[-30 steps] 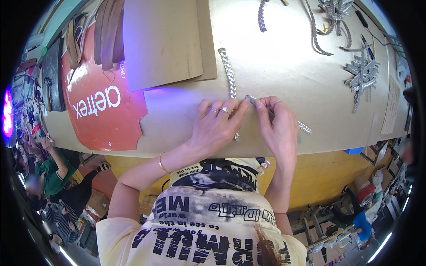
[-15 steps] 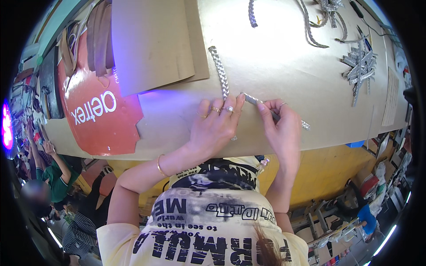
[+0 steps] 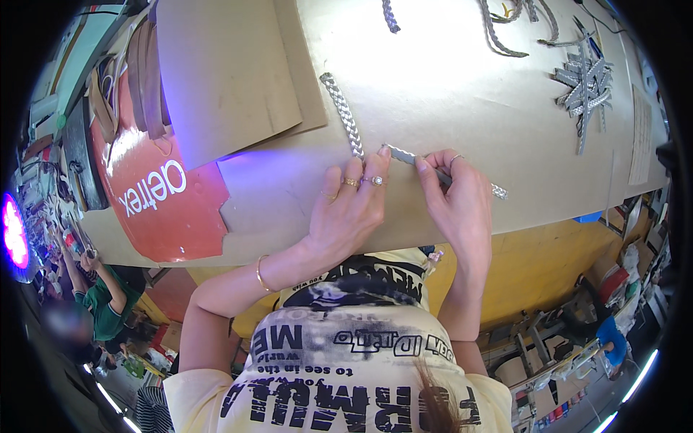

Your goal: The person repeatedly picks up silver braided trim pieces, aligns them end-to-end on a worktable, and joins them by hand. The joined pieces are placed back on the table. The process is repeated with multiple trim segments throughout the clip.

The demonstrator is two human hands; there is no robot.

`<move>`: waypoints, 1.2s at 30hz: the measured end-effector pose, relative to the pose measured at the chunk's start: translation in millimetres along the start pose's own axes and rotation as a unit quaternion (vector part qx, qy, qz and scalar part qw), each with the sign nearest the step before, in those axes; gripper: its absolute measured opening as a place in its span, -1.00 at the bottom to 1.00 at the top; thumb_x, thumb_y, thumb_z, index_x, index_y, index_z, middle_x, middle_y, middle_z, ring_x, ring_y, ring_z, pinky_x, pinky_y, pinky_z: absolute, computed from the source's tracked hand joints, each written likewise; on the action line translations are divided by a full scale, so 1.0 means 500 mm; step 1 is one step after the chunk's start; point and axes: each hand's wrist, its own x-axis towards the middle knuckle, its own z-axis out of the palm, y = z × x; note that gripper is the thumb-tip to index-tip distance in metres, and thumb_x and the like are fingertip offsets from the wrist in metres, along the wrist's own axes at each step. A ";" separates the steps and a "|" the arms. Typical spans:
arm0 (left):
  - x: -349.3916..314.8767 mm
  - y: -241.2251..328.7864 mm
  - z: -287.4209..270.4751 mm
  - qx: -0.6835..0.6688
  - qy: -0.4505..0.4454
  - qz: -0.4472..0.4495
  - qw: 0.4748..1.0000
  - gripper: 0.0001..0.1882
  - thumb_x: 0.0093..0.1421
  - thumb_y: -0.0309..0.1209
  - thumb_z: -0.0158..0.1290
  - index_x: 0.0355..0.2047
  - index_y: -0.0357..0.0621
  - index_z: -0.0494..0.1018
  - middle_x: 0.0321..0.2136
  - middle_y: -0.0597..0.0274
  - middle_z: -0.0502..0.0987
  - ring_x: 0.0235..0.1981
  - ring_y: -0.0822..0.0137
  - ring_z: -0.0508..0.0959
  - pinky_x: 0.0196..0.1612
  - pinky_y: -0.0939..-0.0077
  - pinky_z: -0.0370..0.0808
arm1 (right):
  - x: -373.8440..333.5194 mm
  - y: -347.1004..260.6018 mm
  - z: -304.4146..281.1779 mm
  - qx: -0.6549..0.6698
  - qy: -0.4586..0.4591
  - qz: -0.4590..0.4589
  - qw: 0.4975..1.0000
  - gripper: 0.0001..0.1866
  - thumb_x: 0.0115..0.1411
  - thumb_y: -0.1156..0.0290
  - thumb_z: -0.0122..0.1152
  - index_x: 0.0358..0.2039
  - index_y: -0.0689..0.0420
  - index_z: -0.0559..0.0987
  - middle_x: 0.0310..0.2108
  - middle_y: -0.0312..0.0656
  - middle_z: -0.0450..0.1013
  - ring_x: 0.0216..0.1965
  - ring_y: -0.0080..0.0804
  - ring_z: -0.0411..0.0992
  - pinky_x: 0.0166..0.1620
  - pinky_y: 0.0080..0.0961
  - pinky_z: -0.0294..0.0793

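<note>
A silver braided strap (image 3: 342, 112) lies lengthwise on the tabletop, its near end running under the fingers of my left hand (image 3: 351, 202). Those fingers are bent and drawn together over the strap, with the tips pointing away from me. A thin grey strip (image 3: 403, 154) is pinched between the thumb and fingers of my right hand (image 3: 460, 198). Its far-left tip reaches the left index fingertip; whether they touch I cannot tell. From behind the right hand, the strip's braided silver end (image 3: 499, 192) sticks out to the right. The left thumb is hidden.
At the right lies a pile of short grey braided strips (image 3: 583, 83). Longer braided cords (image 3: 498, 40) are at the far side. To the left are brown cardboard sheets (image 3: 231, 79), a red sheet (image 3: 180, 220) and hanging brown straps (image 3: 148, 79). A person in green (image 3: 108, 307) is further left.
The view has shifted slightly. My hands hold nearly the same pose, and the grey strip in my right hand shows more of its length between the two hands.
</note>
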 end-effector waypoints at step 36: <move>0.010 0.028 0.000 -0.188 -0.093 0.017 0.978 -0.35 0.26 -0.47 -0.05 0.33 -0.40 0.08 0.34 -0.19 0.12 0.34 -0.01 0.23 0.37 0.08 0.12 | -0.006 0.061 -0.046 -0.021 0.033 0.010 0.999 -0.71 0.24 0.17 0.23 -0.43 0.16 0.64 -0.65 -0.09 0.51 -0.59 -0.17 0.51 -0.41 -0.32 0.44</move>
